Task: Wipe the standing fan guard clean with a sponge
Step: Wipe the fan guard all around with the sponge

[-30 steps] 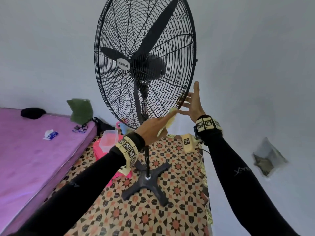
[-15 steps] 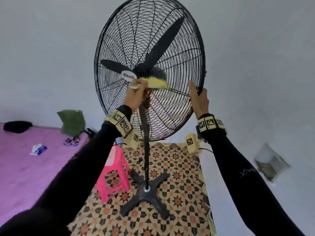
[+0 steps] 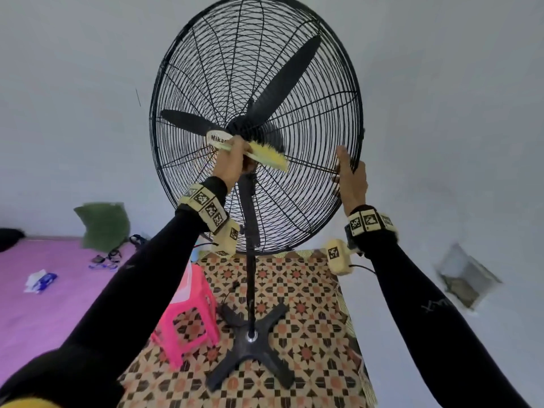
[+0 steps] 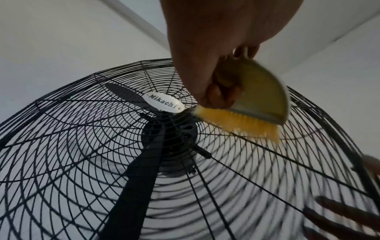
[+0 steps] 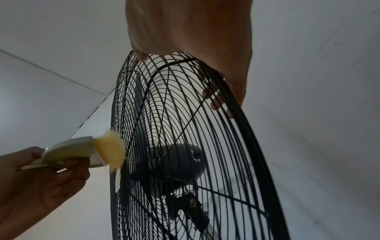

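A black standing fan with a round wire guard fills the head view. My left hand grips a pale-backed brush with yellow bristles; no sponge shows. The bristles press on the front guard just right of the oval Mikachi badge, beside the hub. My right hand holds the guard's right rim, thumb in front. In the right wrist view its fingers curl behind the rim, and the brush touches the mesh at left.
The fan pole rises from a black cross base on a patterned floor. A pink plastic stool stands just left of the base. A pink mattress with a green cushion lies left. A grey wall runs close on the right.
My left hand rose with the brush from the guard's lower edge to the hub. My right hand went from spread fingers at the rim to gripping it higher up.
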Tool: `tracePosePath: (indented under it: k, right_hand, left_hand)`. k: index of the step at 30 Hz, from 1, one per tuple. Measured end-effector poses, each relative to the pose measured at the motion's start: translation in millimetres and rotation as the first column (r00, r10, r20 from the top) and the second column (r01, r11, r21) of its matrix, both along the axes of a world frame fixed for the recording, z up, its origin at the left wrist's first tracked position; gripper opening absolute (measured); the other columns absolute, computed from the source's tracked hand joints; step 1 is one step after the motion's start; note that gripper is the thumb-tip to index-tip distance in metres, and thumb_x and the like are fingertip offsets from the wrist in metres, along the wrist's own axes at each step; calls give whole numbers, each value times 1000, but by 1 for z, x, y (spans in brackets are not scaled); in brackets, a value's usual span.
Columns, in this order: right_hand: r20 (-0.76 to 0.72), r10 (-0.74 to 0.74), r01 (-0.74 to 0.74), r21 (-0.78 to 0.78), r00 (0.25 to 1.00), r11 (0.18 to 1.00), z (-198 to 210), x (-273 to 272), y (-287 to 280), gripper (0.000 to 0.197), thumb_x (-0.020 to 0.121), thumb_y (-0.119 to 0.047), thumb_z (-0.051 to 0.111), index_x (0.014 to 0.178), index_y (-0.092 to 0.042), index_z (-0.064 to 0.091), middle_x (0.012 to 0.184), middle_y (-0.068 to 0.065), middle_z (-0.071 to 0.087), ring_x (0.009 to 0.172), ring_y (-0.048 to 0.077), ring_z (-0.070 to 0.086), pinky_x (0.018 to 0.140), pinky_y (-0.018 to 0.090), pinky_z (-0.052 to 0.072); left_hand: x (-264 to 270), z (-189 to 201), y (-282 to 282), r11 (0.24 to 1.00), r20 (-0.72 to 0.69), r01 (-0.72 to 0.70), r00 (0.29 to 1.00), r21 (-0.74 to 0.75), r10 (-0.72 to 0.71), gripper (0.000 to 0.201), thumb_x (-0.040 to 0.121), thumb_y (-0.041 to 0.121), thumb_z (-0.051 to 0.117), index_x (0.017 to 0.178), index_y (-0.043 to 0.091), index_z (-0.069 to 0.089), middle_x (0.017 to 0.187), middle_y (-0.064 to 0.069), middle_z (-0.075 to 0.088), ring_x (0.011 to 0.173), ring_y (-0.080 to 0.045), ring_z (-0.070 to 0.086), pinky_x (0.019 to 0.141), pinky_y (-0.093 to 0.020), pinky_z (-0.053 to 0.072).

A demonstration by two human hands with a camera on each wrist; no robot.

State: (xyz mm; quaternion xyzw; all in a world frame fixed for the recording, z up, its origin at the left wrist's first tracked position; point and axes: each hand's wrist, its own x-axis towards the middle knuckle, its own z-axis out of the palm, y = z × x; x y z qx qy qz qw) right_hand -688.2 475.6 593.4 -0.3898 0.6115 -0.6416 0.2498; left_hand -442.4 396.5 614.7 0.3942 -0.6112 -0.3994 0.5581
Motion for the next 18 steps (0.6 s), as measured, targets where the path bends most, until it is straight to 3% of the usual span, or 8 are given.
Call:
tracePosePath:
  k: [4,6,10,12,14,16,18]
  right_hand:
    - [-10,7,-7,-4,1000,1000,-1,3,0,76,95,-70,50,151,-20,38,153,8,46,141,27,42,114,41,31]
    - [-3,-5,5,-11,1000,1000,0,4,0,74,94,-70,50,148,-20,40,150,7,48,139,26,43,112,40,32]
    - [-21,-4,4,-9,1000,1000,0,2,-2,77,94,-71,50,149,-18,38,146,8,49,128,23,46,109,38,34]
    - [-34,33,-33,6,999,999,-2,0,0,73,95,-70,50,146,-19,40,130,3,50,115,18,45,100,34,34]
    - [-60,49,-48,16,997,999,-5,-1,1,67,95,-70,49,140,-20,43,120,-1,49,112,20,49,96,31,34]
    - [-77,47,-47,12,996,999,-3,-1,1,68,99,-69,41,143,-17,42,118,-2,49,111,20,49,97,32,34]
    - [-58,37,-37,1,998,999,-1,-4,-1,71,102,-69,29,147,-14,39,124,-1,51,115,21,49,103,36,35]
  left_hand:
    - [17,6,-18,975,-148,-222,963,30,224,37,109,22,33,97,1,61,80,-10,63,53,-8,55,48,-24,43]
    - [8,5,-13,983,-147,-176,972,56,182,36,108,22,34,96,0,60,75,-10,63,47,-8,55,46,-24,44]
    - [-23,4,14,994,-166,82,984,75,-68,26,102,13,40,81,11,55,65,-4,61,51,-12,53,44,-22,41]
    - [-22,4,12,998,-156,-30,987,55,38,28,102,19,41,79,14,57,75,-7,65,61,-17,61,53,-29,49]
    - [-18,5,9,986,-164,-161,972,47,167,30,100,25,42,75,16,56,84,-11,66,74,-24,63,61,-37,51]
    - [-24,6,16,990,-144,-141,979,30,144,30,102,21,40,75,16,53,85,-14,63,72,-24,59,60,-35,48]
    - [-39,7,30,998,-132,-13,991,60,21,30,103,14,39,76,11,52,76,-15,58,58,-21,55,50,-28,44]
